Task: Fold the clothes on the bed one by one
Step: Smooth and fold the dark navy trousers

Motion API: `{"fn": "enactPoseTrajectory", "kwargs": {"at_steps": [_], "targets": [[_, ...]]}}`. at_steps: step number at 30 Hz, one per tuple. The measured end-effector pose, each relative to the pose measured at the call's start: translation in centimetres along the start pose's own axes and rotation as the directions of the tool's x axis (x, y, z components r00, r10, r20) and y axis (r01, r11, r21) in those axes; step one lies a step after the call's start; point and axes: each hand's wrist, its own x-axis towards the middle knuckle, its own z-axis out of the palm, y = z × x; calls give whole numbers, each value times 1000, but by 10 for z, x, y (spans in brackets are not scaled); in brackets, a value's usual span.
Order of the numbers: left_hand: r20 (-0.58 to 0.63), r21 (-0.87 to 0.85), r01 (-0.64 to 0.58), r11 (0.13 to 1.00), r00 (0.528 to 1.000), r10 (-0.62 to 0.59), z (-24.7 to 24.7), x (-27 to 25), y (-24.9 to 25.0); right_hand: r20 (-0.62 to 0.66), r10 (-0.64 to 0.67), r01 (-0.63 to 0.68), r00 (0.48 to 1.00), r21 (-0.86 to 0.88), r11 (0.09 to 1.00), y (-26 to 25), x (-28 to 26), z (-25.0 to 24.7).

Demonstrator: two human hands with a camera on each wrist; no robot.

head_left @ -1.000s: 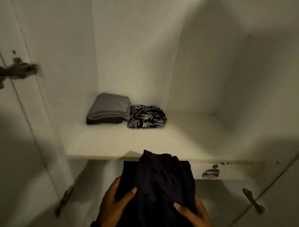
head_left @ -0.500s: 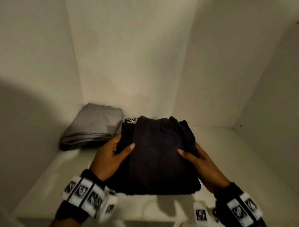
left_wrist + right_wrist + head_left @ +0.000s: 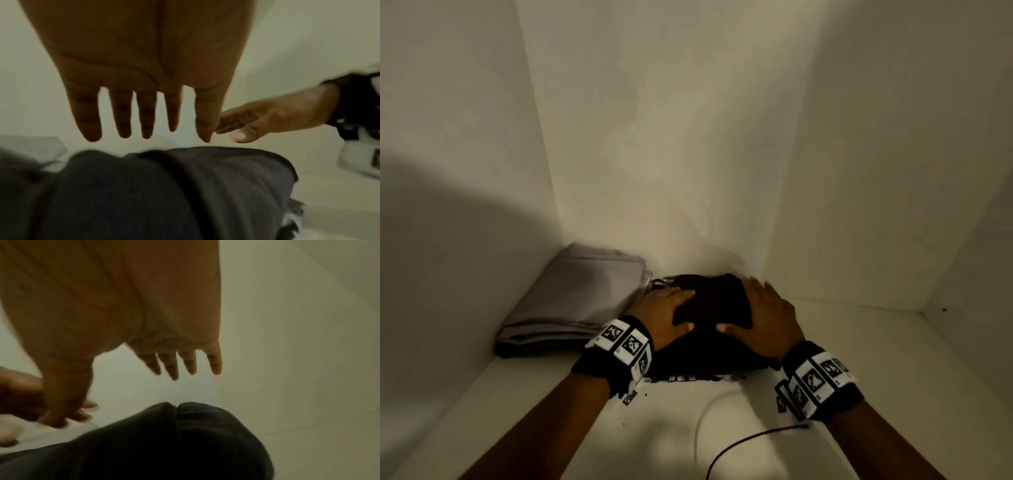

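At the back left of the shelf (image 3: 859,359), a folded dark garment (image 3: 715,329) lies on top of a patterned one (image 3: 690,378), of which only a strip shows at the near edge and a bit at the far left. Its long axis runs from the shelf's front edge toward the back wall, and its rounded folded end points at the back wall. Just to its left, filling the back left corner, sits a folded grey cloth (image 3: 582,301), touching or nearly touching the pile.

Both hands are spread flat with straight fingers over the dark garment: the left hand (image 3: 664,313) over its left side, the right hand (image 3: 767,318) over its right side, thumbs turned inward and close together. The wrist views show a gap between the fingers and the fabric, so whether the palms press down cannot be told. A thin dark cable (image 3: 750,442) lies across the shelf near the front edge.
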Motion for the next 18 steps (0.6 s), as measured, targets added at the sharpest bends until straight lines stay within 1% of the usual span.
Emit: {"fn": "enactPoseTrajectory", "kwargs": {"at_steps": [1,2,3,4,5,7,9,11,13,14,17,18], "targets": [[85,40,-9,999,996,5,7,3,4,102,-41,51,994,-96,994,0,4,3],[159,49,4,999,987,-11,11,0,5,189,-43,73,981,-156,985,-1,4,9],[221,43,31,999,974,-40,14,-1,4,240,-24,67,970,-173,983,1,5,15],[274,37,56,998,960,-65,15,-1,4,269,10,29,963,-142,989,4,4,20],[299,32,78,996,951,-84,17,-5,-4,291,25,-1,957,-82,997,5,5,27],[321,53,74,996,943,-88,14,-5,-10,286,36,-49,958,40,998,12,3,35],[350,87,83,993,930,-108,11,-3,-20,286,11,-47,958,119,992,7,6,41],[342,120,113,986,928,-148,7,0,-23,257,-3,-35,967,146,989,-1,9,43],[312,124,135,983,935,-167,6,-1,-25,239,-15,-21,971,146,989,-9,13,46],[296,140,138,980,939,-175,7,-1,-24,233,-4,-34,972,155,987,-9,16,49],[184,153,156,976,966,-183,11,-18,-13,213,19,-60,977,189,980,-2,13,50],[135,131,168,977,973,-185,11,-34,-9,200,5,-51,980,229,972,-2,8,50]]}}
